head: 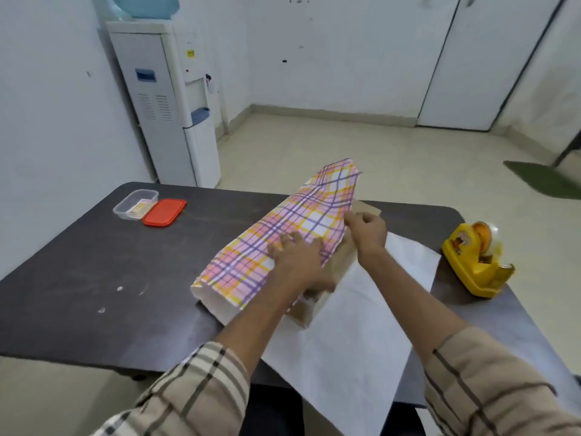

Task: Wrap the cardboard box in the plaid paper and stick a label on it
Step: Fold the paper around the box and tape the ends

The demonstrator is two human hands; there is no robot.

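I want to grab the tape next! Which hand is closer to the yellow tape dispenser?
The right hand. It pinches the plaid paper edge on the box's side facing the yellow tape dispenser. The left hand presses the paper farther away.

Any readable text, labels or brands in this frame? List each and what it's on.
None can be read.
Water dispenser: blue panel and small yellow sticker, both too blurred to read.
Clear plastic container: paper slip inside, print too small to read.
Yellow tape dispenser: decal on its side, too blurred to read.
Plaid paper: pattern only, no text.
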